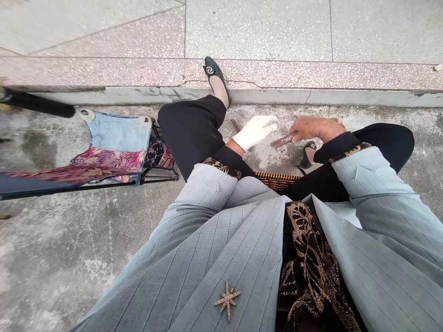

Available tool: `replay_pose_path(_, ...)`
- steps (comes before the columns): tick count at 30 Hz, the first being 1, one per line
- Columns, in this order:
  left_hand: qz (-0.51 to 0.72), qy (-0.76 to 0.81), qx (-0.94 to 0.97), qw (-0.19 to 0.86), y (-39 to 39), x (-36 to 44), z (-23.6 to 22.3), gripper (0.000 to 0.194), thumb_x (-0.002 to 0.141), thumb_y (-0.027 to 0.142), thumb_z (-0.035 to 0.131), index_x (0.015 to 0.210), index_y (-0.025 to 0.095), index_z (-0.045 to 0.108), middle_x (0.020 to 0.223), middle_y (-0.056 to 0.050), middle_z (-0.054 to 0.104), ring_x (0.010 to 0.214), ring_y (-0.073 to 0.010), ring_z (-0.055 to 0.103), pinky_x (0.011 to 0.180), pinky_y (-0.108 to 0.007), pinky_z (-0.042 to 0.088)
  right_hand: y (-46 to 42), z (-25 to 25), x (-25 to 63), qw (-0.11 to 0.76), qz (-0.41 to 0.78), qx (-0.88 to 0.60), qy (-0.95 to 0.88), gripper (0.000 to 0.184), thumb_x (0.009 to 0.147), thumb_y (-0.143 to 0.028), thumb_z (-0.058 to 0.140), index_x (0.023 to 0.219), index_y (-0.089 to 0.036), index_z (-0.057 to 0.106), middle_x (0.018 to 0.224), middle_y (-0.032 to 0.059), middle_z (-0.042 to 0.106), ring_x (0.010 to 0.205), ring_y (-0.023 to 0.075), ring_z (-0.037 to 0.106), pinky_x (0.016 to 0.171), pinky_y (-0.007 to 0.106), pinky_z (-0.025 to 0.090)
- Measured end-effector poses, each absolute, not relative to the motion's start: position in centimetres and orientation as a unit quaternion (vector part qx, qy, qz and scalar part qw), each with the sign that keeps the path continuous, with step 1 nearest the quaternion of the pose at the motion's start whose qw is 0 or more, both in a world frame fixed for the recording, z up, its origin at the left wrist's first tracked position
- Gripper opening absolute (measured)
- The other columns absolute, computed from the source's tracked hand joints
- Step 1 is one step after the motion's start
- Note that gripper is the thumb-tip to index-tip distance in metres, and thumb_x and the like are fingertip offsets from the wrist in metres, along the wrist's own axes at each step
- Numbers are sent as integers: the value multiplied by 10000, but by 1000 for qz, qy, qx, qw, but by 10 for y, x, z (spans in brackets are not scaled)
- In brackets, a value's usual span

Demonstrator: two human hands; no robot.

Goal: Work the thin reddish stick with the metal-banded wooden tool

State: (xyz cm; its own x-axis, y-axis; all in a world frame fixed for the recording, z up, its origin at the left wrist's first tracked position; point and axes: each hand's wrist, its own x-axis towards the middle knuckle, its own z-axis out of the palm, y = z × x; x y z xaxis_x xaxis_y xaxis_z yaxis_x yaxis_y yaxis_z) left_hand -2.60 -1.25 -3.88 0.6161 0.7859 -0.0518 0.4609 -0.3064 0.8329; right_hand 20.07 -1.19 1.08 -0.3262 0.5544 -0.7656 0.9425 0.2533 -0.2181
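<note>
I am seated, looking down over my grey striped jacket at my knees in black trousers. My left hand (256, 130) wears a white glove and hangs with fingers curled over the concrete floor between my legs; what it holds, if anything, is hidden. My right hand (313, 129), bare, is closed round a thin brown stick-like piece (282, 140) that points toward the gloved hand. The two hands are a short gap apart. A short dark stick (236, 126) lies on the floor just left of the glove.
A folding stool with a patchwork fabric seat (114, 147) stands to my left. A black bar (38, 103) juts in at far left. My black flat shoe (215, 76) rests against the pink stone step (311, 76). A woven rattan edge (277, 179) shows under my legs.
</note>
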Motion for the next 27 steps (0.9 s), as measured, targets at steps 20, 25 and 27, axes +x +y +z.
replay_pose_path(20, 122, 291, 799, 512, -22, -8, -48, 213, 925, 251, 566, 737, 167, 622, 670, 21, 557, 679, -138, 498, 747, -287, 427, -3, 28, 220, -45, -410, 626, 662, 245, 919, -415, 749, 816, -199, 696, 663, 42, 614, 685, 197, 561, 646, 328, 467)
replay_pose_path(25, 84, 320, 859, 390, -19, -12, -52, 211, 959, 265, 556, 836, 180, 705, 769, -23, 664, 761, -177, 587, 751, -295, 425, -2, 15, 204, 144, -252, 635, 716, 246, 975, -380, 687, 1021, -158, 783, 923, 125, 737, 896, 276, 669, 751, 359, 447)
replay_pose_path(27, 68, 340, 882, 318, -18, -14, -54, 198, 960, 266, 573, 924, 194, 754, 845, -48, 718, 814, -201, 632, 744, -304, 412, -5, 13, 199, 207, -241, 605, 730, 279, 990, -378, 676, 1085, -148, 802, 1016, 156, 756, 955, 296, 685, 763, 367, 439)
